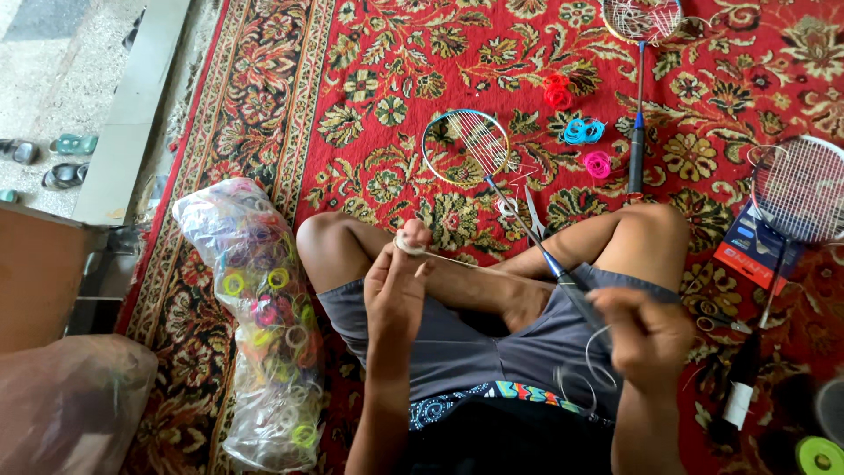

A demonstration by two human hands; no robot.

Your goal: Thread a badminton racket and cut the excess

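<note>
Two hands work over the lap of a person seated cross-legged on a red patterned carpet [369,53]. The right hand [649,339] is blurred, its grip closed around loose loops of pale string [591,365]. The left hand [397,286] is raised, its grip pinching a small coil of the same string [407,244] between thumb and fingertips; a taut strand runs from there across the legs toward the right. A racket [479,163] lies over the right leg, its handle near the right hand and its half-strung head resting on the carpet ahead of the knees. A clear bag [259,317] full of coloured string coils stands just beside the left knee. Scissors [533,211] lie next to the racket shaft. Farther off lie pink [598,164], blue [583,131] and red [557,91] coils, then a second racket [639,79]. A third racket [796,198] lies at the right over a box [747,251].
</note>
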